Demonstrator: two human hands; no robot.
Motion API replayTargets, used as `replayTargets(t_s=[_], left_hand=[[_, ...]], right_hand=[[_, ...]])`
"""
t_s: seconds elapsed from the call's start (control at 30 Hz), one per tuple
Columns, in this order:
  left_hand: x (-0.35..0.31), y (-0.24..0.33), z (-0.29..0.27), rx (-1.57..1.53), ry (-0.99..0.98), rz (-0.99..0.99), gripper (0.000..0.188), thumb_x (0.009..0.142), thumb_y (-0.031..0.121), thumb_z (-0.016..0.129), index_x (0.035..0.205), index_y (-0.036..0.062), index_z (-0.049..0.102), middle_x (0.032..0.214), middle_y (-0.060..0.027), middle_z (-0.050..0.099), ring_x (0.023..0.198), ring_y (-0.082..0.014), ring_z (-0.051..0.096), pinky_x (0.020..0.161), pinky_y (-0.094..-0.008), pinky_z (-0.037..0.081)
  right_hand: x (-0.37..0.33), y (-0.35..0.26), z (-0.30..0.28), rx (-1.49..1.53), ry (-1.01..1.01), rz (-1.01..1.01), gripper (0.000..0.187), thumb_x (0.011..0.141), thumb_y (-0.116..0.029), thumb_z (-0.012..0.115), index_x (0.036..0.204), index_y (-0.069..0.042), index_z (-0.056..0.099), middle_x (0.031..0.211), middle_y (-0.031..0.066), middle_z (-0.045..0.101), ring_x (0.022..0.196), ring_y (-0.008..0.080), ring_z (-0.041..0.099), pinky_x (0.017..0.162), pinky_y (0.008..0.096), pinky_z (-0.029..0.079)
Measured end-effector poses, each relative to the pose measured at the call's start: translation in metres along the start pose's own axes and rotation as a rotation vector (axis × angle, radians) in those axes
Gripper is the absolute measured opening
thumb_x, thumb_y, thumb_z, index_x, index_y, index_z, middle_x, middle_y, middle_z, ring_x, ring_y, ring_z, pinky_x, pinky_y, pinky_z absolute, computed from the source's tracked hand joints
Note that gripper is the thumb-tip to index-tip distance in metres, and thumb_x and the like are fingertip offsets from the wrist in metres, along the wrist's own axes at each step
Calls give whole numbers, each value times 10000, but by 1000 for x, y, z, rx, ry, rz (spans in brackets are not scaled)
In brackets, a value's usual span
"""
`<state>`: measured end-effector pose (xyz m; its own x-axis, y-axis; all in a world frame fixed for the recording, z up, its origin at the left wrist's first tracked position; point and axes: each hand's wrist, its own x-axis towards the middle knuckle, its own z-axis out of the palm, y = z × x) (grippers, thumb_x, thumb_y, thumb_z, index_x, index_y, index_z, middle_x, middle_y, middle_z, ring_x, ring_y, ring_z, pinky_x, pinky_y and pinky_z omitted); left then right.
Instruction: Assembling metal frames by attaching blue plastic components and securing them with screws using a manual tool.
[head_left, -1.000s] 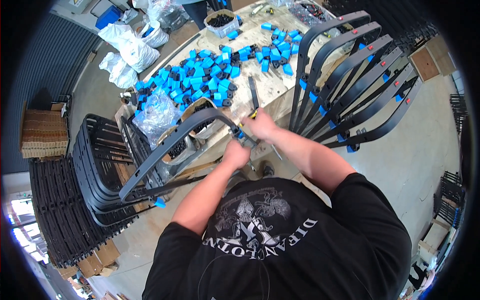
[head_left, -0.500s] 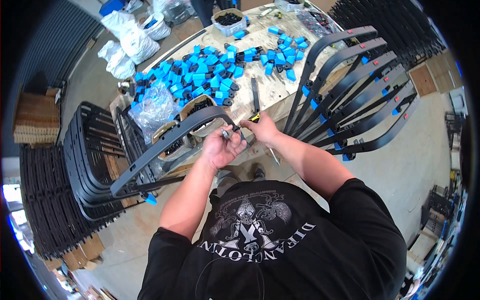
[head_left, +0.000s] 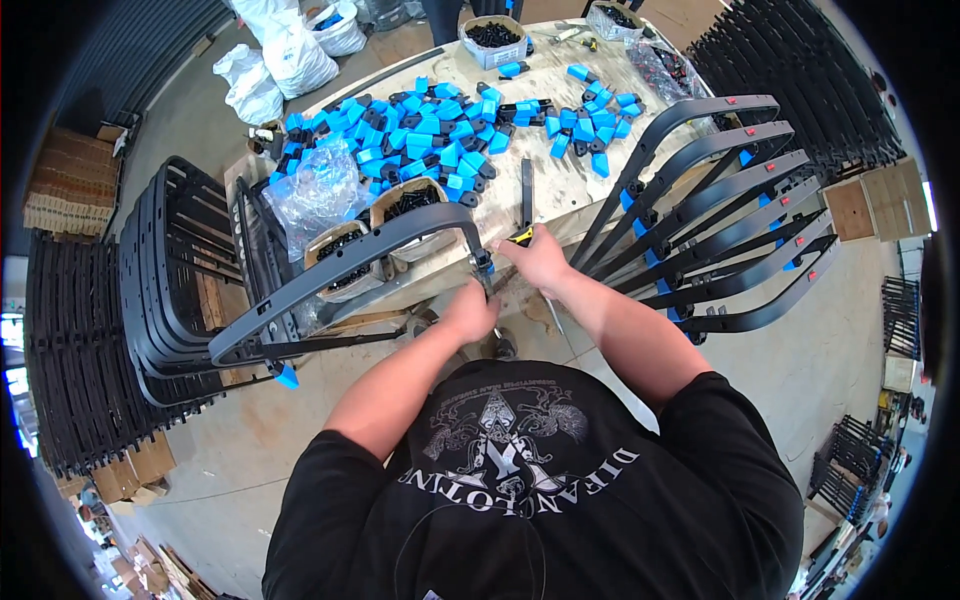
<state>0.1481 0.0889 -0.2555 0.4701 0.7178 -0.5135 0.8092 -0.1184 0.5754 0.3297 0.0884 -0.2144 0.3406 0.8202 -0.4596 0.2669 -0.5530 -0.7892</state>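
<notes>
A curved black frame (head_left: 345, 255) lies across the near left edge of the worktable, its right end bending down in front of me. Around that end, by a small dark fitting with a bit of blue (head_left: 483, 266), my left hand (head_left: 472, 312) is closed. Its fingertips are partly hidden, so what they grip is unclear. Just to the right, my right hand (head_left: 537, 264) is wrapped round a screwdriver with a yellow-and-black handle (head_left: 522, 237). The metal shaft points down below that hand. A dark flat bar (head_left: 527, 190) lies on the table beyond.
Many blue-and-black plastic pieces (head_left: 420, 135) cover the worktable (head_left: 520, 215). Boxes of small black parts (head_left: 410, 198) stand at its near left edge. Several similar frames (head_left: 700, 225) lean on the right; more are stacked at left (head_left: 165, 290). White sacks (head_left: 295, 60) stand behind.
My left hand has turned over and moved slightly down to the frame's end; the silver piece earlier in its fingers no longer shows clearly. The right hand still holds the screwdriver. The view has shifted.
</notes>
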Motion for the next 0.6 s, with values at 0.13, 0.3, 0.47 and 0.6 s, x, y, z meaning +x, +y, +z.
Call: replayTargets(t_s=[0.13,0.3,0.47,0.6], left_hand=[[7,10,-3,-224,-127,-4,303,901,231,644,948,-68,624,809,-204,704,836,-370,716,822,-473,573],[-12,31,-38,-1283,-432,-138,222,909,218,642,963,6,606,777,-112,678,760,-242,695,745,-388,562],[2,5,1,-179,-12,-32,361,869,239,657,1019,-85,601,1015,-306,688,974,-430,690,870,-486,539],[-10,47,-52,-1446,-288,-383,231,871,150,607,992,-45,582,782,-139,655,697,-261,650,675,-438,519]], right_hand=[[4,9,-2,4,13,0,690,811,-395,846,1163,116,542,1015,254,688,928,301,686,811,403,534],[7,21,-1,68,72,-108,700,806,-404,845,1161,115,539,1017,253,689,933,312,686,815,419,534],[3,8,-1,-20,8,-41,748,804,-431,838,1207,115,524,1039,267,686,952,336,688,831,421,536],[2,9,-8,-74,14,-36,787,806,-441,834,1229,128,493,1030,274,678,945,336,687,829,420,538]])
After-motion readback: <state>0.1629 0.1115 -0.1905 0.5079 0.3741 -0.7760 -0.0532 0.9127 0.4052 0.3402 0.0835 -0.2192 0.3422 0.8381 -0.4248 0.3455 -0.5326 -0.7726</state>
